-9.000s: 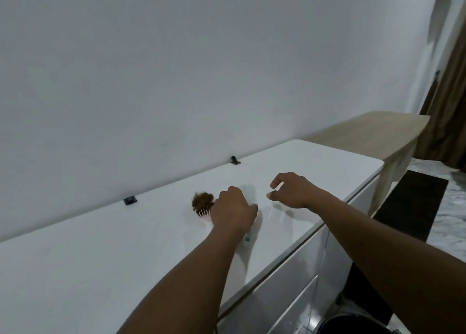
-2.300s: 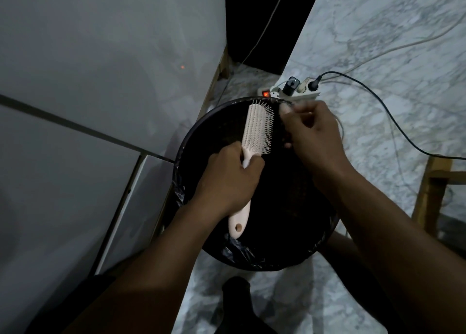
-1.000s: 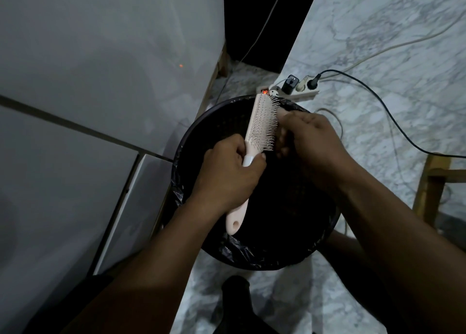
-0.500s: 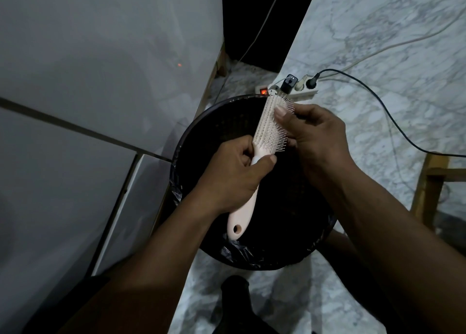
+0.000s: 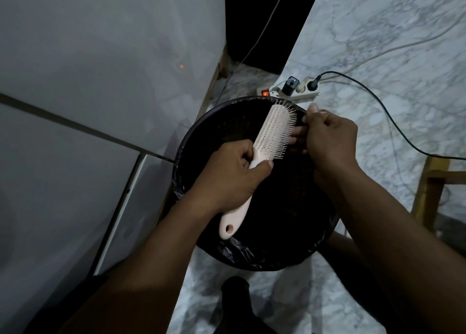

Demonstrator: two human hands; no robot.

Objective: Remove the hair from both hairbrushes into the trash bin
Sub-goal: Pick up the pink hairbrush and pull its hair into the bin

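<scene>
The left hand (image 5: 228, 180) clasps the handle of a pale pink hairbrush (image 5: 267, 142), held tilted above a black-lined trash bin (image 5: 252, 255). The right hand (image 5: 330, 137) pinches at the bristles; any hair there is too dim to tell. A power strip (image 5: 290, 93) lies on the marble floor (image 5: 403, 56) beyond.

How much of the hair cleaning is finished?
The pink hairbrush looks nearly bare already. The left hand grips its handle over the trash bin while the right hand picks at the bristles. A second brush isn't in view, so that one probably comes next.
</scene>
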